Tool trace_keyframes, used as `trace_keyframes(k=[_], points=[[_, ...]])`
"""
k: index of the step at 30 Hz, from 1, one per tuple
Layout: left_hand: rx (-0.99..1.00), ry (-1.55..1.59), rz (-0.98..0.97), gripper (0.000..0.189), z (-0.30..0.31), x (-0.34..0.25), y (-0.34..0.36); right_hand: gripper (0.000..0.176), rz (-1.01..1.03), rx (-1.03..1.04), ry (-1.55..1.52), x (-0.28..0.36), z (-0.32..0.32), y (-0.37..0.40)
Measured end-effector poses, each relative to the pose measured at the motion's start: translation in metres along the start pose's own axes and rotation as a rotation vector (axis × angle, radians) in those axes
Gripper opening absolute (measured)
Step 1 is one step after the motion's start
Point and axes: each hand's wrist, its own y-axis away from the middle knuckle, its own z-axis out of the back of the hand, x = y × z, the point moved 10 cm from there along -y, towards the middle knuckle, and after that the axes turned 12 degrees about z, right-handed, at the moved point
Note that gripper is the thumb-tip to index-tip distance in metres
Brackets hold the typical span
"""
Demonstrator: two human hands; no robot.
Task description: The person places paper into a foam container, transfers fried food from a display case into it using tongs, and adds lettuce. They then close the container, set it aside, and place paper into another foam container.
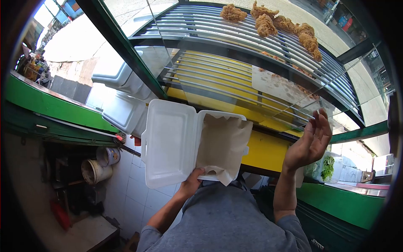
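My left hand point(192, 181) grips the near edge of an open white foam takeaway box point(170, 143). A sheet of brown paper point(222, 145) lines the box's right half. My right hand point(311, 140) is raised to the right of the box, fingers apart and empty, close to the glass of a display case. Inside the case, several pieces of fried chicken point(289, 25) lie on a metal wire rack point(210, 29) at the top.
A stack of closed white foam boxes point(121, 92) sits to the left of the case. A clear tub of lettuce point(326, 168) stands on the green counter point(348, 201) at right. Buckets point(95, 170) rest on the tiled floor below left.
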Motion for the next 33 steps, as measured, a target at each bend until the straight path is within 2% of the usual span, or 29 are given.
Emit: trace_keyframes(k=[1, 5, 9, 12, 13, 16, 17, 19, 20, 22, 24, 27, 30, 32, 33], points=[[0.011, -0.049, 0.007, 0.026, 0.0, 0.001, -0.002, 0.033, -0.005, 0.017, -0.027, 0.001, -0.006, 0.002], [0.038, -0.099, 0.05, 0.027, 0.0, 0.001, -0.001, 0.029, 0.036, 0.159, -0.047, 0.011, -0.033, 0.009], [0.012, -0.118, 0.001, 0.029, 0.0, 0.002, -0.001, 0.025, 0.086, 0.338, -0.001, 0.025, -0.057, 0.02], [-0.006, -0.095, -0.015, 0.03, 0.001, -0.003, 0.001, 0.025, 0.055, 0.55, 0.199, 0.025, -0.069, 0.044], [-0.01, -0.072, -0.019, 0.03, 0.002, -0.004, 0.001, 0.021, -0.075, 0.543, 0.152, 0.014, -0.072, 0.056], [0.01, 0.004, -0.005, 0.029, 0.002, -0.001, 0.002, 0.015, -0.291, 0.609, 0.076, -0.016, -0.074, 0.095], [0.033, 0.005, 0.025, 0.028, 0.001, -0.002, 0.004, 0.01, -0.361, 0.556, 0.004, -0.021, -0.074, 0.103], [0.169, 0.311, 0.163, 0.029, -0.007, 0.013, 0.002, 0.008, -0.353, 0.558, -0.014, -0.022, -0.075, 0.109], [0.282, 0.617, 0.27, 0.031, -0.019, 0.029, -0.003, 0.008, -0.349, 0.558, -0.021, -0.022, -0.074, 0.111], [0.452, 0.95, 0.317, 0.034, -0.029, 0.013, 0.003, 0.008, -0.504, 0.499, -0.109, -0.033, -0.07, 0.12], [0.565, 1.002, 0.196, 0.035, -0.028, -0.026, 0.016, 0.008, -0.591, 0.465, -0.166, -0.038, -0.069, 0.125], [0.659, 0.949, 0.155, 0.05, -0.032, -0.012, 0.01, 0.009, -0.632, 0.479, -0.174, -0.039, -0.07, 0.13], [0.586, 0.787, 0.14, 0.043, -0.026, -0.021, 0.012, 0.012, -0.671, 0.557, -0.097, -0.046, -0.068, 0.136], [0.453, 0.452, 0.171, 0.036, -0.026, 0.018, -0.002, 0.018, -0.684, 0.644, -0.023, -0.053, -0.064, 0.139], [0.383, 0.287, 0.185, 0.032, -0.02, 0.019, -0.005, 0.021, -0.668, 0.632, 0.011, -0.052, -0.063, 0.138]])
